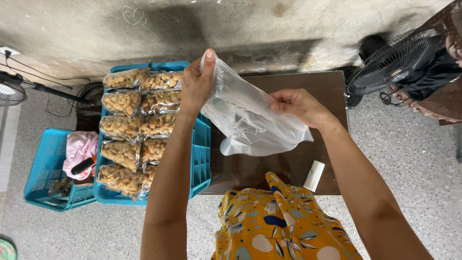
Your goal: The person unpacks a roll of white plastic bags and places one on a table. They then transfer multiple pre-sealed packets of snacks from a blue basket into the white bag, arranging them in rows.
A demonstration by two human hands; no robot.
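Note:
My left hand (196, 84) pinches the top corner of a large clear plastic bag (250, 123), lifted above a dark brown table (288, 166). Across from it, my right hand (298, 106) grips the bag's other edge at mid height. The bag hangs slack and looks empty. Left of my left arm, a blue plastic crate (202, 159) holds several sealed clear packets of golden-brown snacks (137, 127) laid in two rows. A small white roll (314, 175) lies on the table near its front edge, below my right forearm.
A second blue crate (45, 168) at far left holds a pink cloth (79, 147) and a dark object. A black floor fan (399, 60) stands at right, another fan (12, 91) at far left with cables. Speckled floor surrounds the table; a stained wall is behind.

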